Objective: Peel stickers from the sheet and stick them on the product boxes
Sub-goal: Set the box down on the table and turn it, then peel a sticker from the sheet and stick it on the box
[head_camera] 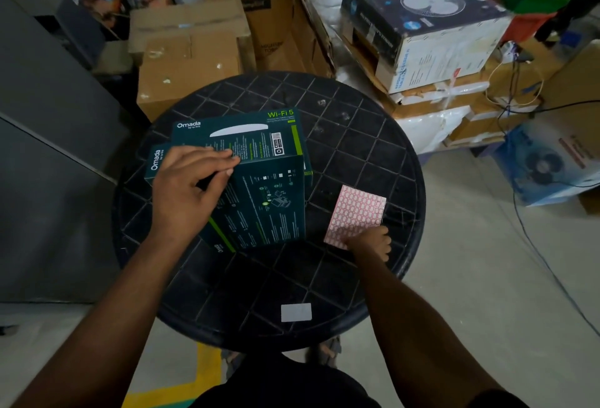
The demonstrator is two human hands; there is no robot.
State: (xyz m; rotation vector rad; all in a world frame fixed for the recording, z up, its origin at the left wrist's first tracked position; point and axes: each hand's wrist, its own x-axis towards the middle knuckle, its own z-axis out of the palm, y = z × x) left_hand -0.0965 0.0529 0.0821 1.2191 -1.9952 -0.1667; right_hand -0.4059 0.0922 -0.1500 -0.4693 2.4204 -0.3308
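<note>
Two dark green product boxes lie on a round black table. The near box partly overlaps the far box, which reads "Wi-Fi 5". My left hand rests on the near box's left part, fingers relaxed and stretched toward the far box. A sticker sheet with rows of red-bordered white labels lies to the right of the boxes. My right hand sits at the sheet's near edge, fingers curled on it; whether it pinches a sticker is hidden.
A small white label lies on the table near its front edge. Cardboard cartons stand behind the table, a fan box on stacked cartons to the right. A grey cabinet is at left. Cables trail over the floor at right.
</note>
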